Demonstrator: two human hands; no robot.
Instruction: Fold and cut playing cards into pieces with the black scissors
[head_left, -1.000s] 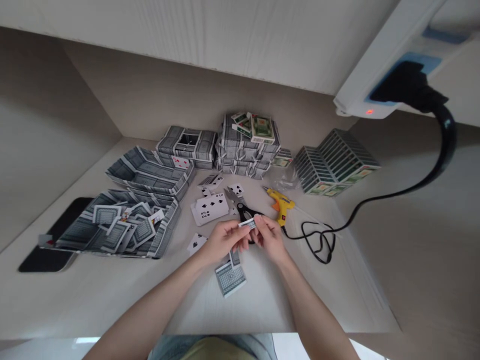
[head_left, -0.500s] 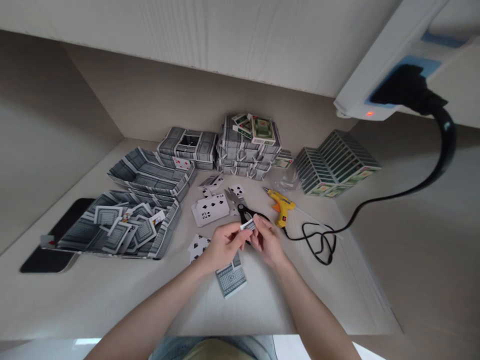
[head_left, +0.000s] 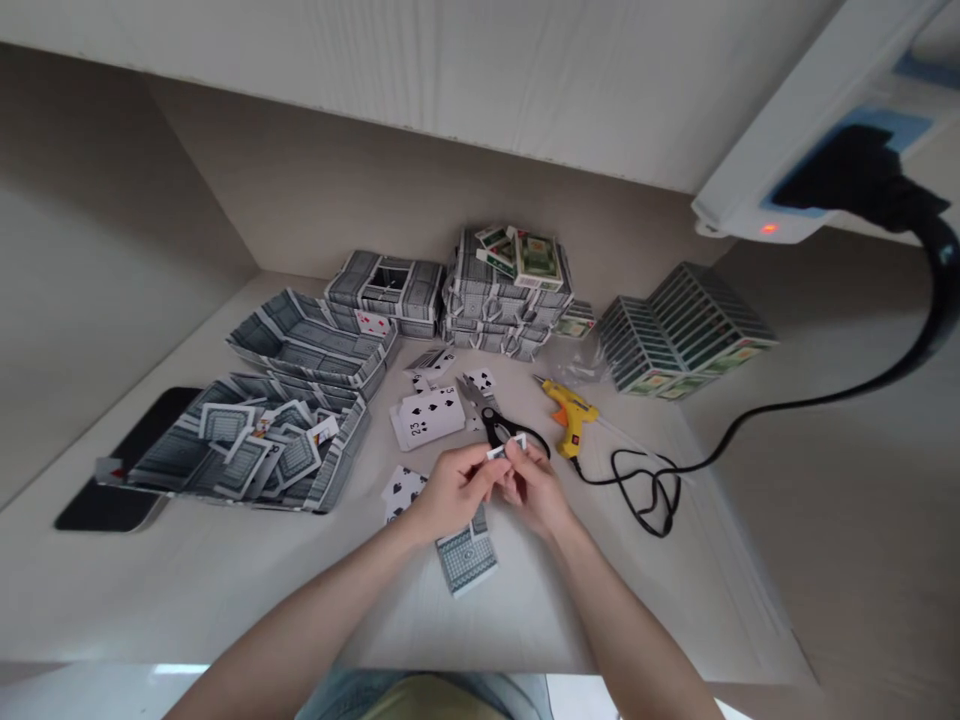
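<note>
Between my left hand [head_left: 457, 488] and my right hand [head_left: 534, 484] is a small piece of playing card [head_left: 497, 453], pinched by the fingers of both; most of it is covered. Just beyond the fingertips lie black-handled scissors [head_left: 491, 415], blades partly spread. Face-up spade cards [head_left: 431, 416] rest left of the scissors, and more spade cards [head_left: 403, 488] lie beside my left hand. Below my hands a patterned card back [head_left: 466, 560] is on the table. A yellow glue gun [head_left: 574, 415] lies to the right of the scissors.
Card-built trays [head_left: 304, 345] stand at left, the nearer holding loose cards [head_left: 289, 455], with a black phone [head_left: 112, 505] partly beneath. Card-built boxes [head_left: 506, 285] stand at the back. Stacked card packs [head_left: 686, 330] are at right. A black cord [head_left: 720, 455] loops near a power strip [head_left: 810, 190].
The card piece has turned between my fingers, and less of its patterned back shows. My view has shifted slightly, moving the whole scene a little to the right.
</note>
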